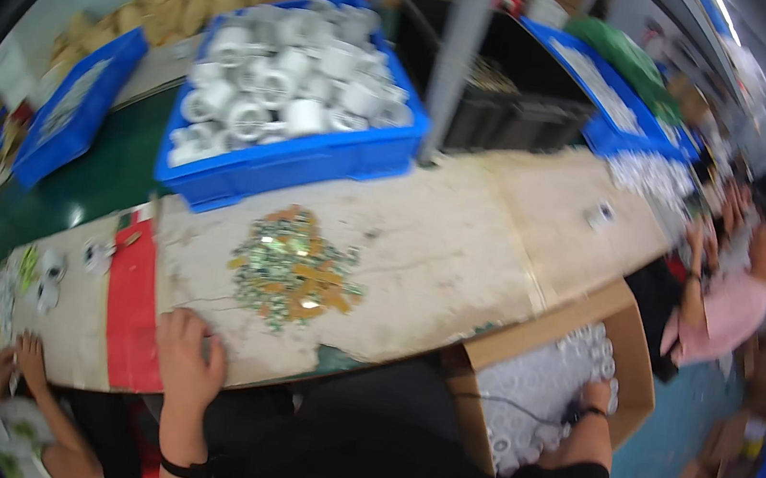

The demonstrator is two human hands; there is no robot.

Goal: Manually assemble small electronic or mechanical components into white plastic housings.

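Observation:
My left hand (192, 354) lies at the near edge of the table, beside a red strip (135, 303). Its fingers are stretched out with the thumb apart, and it holds nothing. To the right, my right hand (597, 395) reaches into an open cardboard box (632, 344) filled with white round plastic parts (516, 402). The hand touches the parts by the box's far right side; its fingers are mostly hidden, so a grip cannot be made out. A heap of small green and orange circuit boards (297, 266) is spread on the table in front of me.
A blue crate (297, 160) of white cylindrical housings stands at the back, near a black bin (539, 119) and a grey post (460, 56). One white part (601, 215) sits on the table's right. Co-workers sit at the right (727, 308) and lower left (38, 431).

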